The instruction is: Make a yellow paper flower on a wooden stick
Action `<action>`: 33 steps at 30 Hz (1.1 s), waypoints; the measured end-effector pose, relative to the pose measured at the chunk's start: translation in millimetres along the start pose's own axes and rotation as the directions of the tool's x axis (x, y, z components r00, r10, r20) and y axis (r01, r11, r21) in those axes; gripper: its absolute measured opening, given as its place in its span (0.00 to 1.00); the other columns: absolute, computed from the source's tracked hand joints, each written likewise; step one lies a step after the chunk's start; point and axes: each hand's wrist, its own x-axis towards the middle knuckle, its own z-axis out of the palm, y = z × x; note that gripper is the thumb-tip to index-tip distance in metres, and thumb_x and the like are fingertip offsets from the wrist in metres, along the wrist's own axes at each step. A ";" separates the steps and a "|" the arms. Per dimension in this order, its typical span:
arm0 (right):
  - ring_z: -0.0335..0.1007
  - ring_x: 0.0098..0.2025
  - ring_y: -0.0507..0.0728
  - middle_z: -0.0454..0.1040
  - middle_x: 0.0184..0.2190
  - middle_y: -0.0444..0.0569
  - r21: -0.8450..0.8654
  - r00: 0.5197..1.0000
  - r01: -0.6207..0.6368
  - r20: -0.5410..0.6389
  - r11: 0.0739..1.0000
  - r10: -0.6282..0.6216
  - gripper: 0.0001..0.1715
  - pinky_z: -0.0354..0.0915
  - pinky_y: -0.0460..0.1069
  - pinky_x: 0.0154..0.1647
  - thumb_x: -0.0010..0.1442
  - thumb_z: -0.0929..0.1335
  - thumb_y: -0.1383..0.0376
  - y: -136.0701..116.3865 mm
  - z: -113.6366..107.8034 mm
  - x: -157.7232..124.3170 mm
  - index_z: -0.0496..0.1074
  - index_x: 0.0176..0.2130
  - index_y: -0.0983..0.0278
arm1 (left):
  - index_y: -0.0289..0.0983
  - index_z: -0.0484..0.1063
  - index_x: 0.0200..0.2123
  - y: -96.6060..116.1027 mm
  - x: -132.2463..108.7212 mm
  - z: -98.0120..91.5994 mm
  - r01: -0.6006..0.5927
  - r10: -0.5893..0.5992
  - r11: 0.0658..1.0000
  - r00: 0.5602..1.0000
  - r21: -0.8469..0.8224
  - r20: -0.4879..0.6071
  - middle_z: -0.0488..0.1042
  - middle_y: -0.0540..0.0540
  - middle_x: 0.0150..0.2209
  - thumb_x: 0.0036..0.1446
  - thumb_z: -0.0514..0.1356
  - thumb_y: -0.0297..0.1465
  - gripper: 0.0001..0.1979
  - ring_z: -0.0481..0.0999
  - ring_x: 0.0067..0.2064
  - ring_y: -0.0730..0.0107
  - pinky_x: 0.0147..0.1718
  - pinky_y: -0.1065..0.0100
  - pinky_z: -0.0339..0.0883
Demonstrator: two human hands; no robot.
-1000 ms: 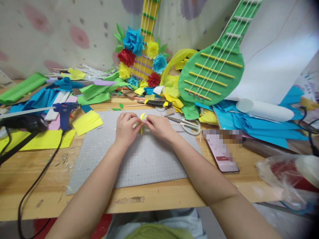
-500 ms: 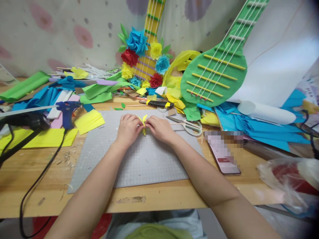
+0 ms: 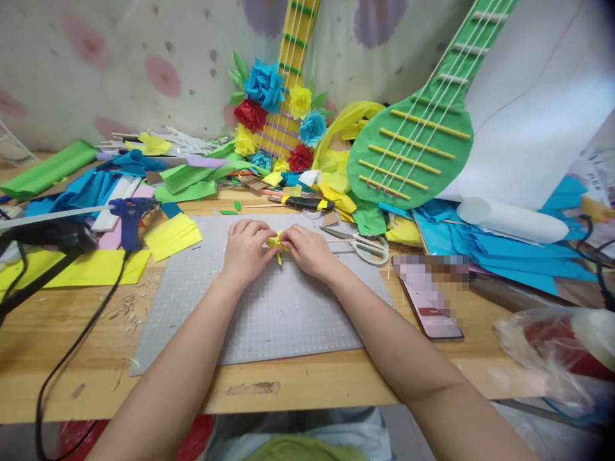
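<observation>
A small yellow paper piece [image 3: 277,244] is pinched between both my hands over the grey cutting mat [image 3: 269,320]. My left hand [image 3: 246,248] curls its fingers round the piece from the left. From the right, my right hand [image 3: 310,250] grips it with fingers pressed together. Folded yellow points stick out between the fingertips. Scissors [image 3: 361,243] lie on the mat just right of my right hand. A blue glue gun [image 3: 129,216] stands at the mat's left.
Green paper guitar [image 3: 413,147] and a yellow one with paper flowers [image 3: 278,109] lean on the wall. A black utility knife [image 3: 305,203], coloured paper sheets, a phone [image 3: 430,301], a white roll [image 3: 512,218] and a plastic bag [image 3: 557,349] surround the mat. A black cable [image 3: 72,349] crosses the left table.
The yellow points that stood up between my fingers are now folded in tighter and lower. Both hands stay in the same place on the mat.
</observation>
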 end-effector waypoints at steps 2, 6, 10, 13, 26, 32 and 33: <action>0.65 0.39 0.53 0.70 0.38 0.47 0.000 1.000 0.002 0.002 1.000 -0.002 0.09 0.55 0.46 0.34 0.62 0.60 0.65 0.4 -0.6 0.0 0.67 0.39 0.63 | 0.40 0.74 0.31 0.3 0.1 0.6 0.011 -0.011 1.000 1.000 0.001 -0.014 0.73 0.46 0.37 0.48 0.61 0.37 0.08 0.65 0.42 0.61 0.43 0.59 0.56; 0.65 0.39 0.53 0.71 0.38 0.47 0.001 1.000 0.013 0.009 1.000 -0.013 0.09 0.55 0.46 0.34 0.62 0.60 0.65 1.5 -0.6 -0.4 0.67 0.39 0.63 | 0.40 0.72 0.28 -0.3 0.9 2.1 0.006 -0.006 1.000 1.000 -0.006 0.009 0.73 0.47 0.36 0.48 0.62 0.35 0.05 0.65 0.41 0.62 0.44 0.59 0.55; 0.65 0.39 0.53 0.71 0.38 0.47 0.001 0.999 -0.023 -0.032 1.000 0.023 0.09 0.55 0.46 0.34 0.62 0.60 0.65 -0.1 1.2 -0.6 0.67 0.39 0.63 | 0.40 0.71 0.29 6.8 2.2 -2.4 0.112 -0.111 0.994 0.993 0.017 -0.047 0.73 0.45 0.37 0.45 0.63 0.36 0.08 0.65 0.43 0.60 0.44 0.58 0.54; 0.65 0.40 0.54 0.71 0.37 0.48 -0.003 0.981 -0.138 -0.139 0.990 0.136 0.10 0.55 0.46 0.34 0.62 0.59 0.65 -3.0 2.0 -0.4 0.67 0.38 0.63 | 0.38 0.71 0.26 20.1 3.7 -7.0 0.364 -0.370 0.928 0.926 -0.079 -0.077 0.72 0.45 0.32 0.45 0.62 0.38 0.09 0.67 0.38 0.61 0.39 0.61 0.56; 0.64 0.37 0.55 0.71 0.33 0.49 -0.121 0.950 -0.093 -0.310 0.988 0.051 0.12 0.57 0.48 0.35 0.62 0.58 0.66 -18.6 6.2 -5.2 0.69 0.35 0.63 | 0.31 0.72 0.23 45.4 15.4 -3.5 0.656 -0.660 -0.249 0.423 -0.712 0.621 0.70 0.50 0.24 0.35 0.66 0.39 0.16 0.54 0.17 0.87 0.13 0.77 0.39; 0.66 0.39 0.54 0.72 0.37 0.49 -0.056 0.955 -0.075 -0.293 0.996 0.056 0.11 0.59 0.48 0.37 0.61 0.58 0.66 -20.5 9.4 -7.2 0.66 0.42 0.63 | 0.31 0.70 0.23 42.9 16.3 -1.2 0.578 -0.671 -0.360 0.384 -0.732 0.634 0.68 0.51 0.23 0.31 0.68 0.32 0.14 0.60 0.19 0.86 0.12 0.81 0.43; 0.67 0.39 0.54 0.72 0.38 0.50 -0.027 0.951 -0.076 -0.301 0.997 0.064 0.12 0.59 0.48 0.37 0.60 0.58 0.66 -20.7 9.3 -7.4 0.64 0.44 0.63 | 0.31 0.70 0.23 41.3 16.3 -0.7 0.572 -0.677 -0.368 0.376 -0.733 0.633 0.68 0.51 0.22 0.31 0.67 0.32 0.14 0.61 0.19 0.86 0.12 0.81 0.44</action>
